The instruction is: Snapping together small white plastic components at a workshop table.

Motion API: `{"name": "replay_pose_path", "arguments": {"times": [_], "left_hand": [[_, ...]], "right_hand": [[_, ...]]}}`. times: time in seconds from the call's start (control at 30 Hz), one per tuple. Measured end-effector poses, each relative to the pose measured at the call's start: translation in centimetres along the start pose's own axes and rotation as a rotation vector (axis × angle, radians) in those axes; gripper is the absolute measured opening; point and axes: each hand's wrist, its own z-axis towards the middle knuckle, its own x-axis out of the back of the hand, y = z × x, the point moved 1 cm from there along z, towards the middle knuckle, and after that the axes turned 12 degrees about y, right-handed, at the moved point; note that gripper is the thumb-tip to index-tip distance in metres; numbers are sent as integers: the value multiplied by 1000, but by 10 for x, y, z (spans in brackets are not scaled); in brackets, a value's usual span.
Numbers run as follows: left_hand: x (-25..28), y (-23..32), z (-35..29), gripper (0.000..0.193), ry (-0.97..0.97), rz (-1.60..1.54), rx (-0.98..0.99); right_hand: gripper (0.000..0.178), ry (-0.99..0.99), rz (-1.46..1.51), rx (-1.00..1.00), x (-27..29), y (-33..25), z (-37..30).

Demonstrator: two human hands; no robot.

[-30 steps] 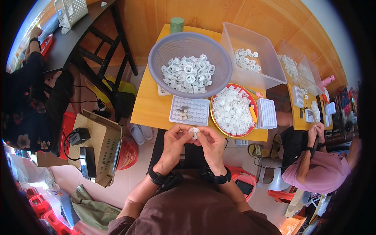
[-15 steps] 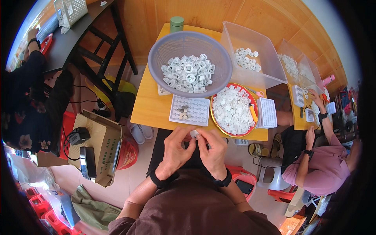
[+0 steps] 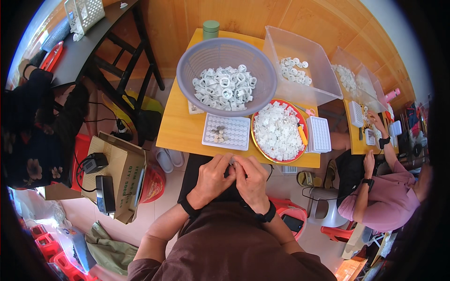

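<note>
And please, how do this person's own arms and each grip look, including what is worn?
The left grip and the right grip are bare hands, without gloves. A black wristband is on the left arm and another on the right arm; no markings on them can be made out. The forearms are uncovered, below the short, dark brown sleeves.

There's an open brown cardboard box (image 3: 123,180) beside a round red plastic bucket (image 3: 153,183). Pale grey slippers (image 3: 164,161) chilling nearby.
</note>
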Motion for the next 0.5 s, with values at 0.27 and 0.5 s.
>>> {"name": "replay_pose_path", "arguments": {"times": [0.27,0.5], "left_hand": [[-1,-1,3,36,23,34,-58],[3,-1,9,38,62,2,-59]], "right_hand": [[15,-1,100,-132,-1,1,2],[12,23,171,-154,-3,4,1]]}}
